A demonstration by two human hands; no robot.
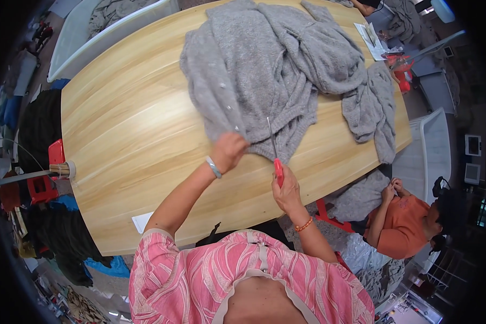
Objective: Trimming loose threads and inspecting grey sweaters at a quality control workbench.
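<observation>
A grey knitted cardigan (254, 65) lies spread and rumpled on the wooden table in front of me. Pale buttons (229, 107) run down its front edge, which is slightly blurred. My left hand (231, 151), closed, pinches the lower corner of that edge. In my right hand (287, 190) is a red-handled tool (278, 171) with a long, thin metal shaft. The shaft points away from me and crosses the cardigan's lower hem; whether its tip touches the knit I cannot tell. One sleeve (380, 108) hangs toward the table's right edge.
The pale wooden table (129, 146) has curved-looking edges. White bins (73, 51) stand at the far left and at the right (437, 146). A co-worker in an orange top (402, 229) handles grey knitwear at the right. Dark garments (40, 121) and a red stool (42, 187) are on the left.
</observation>
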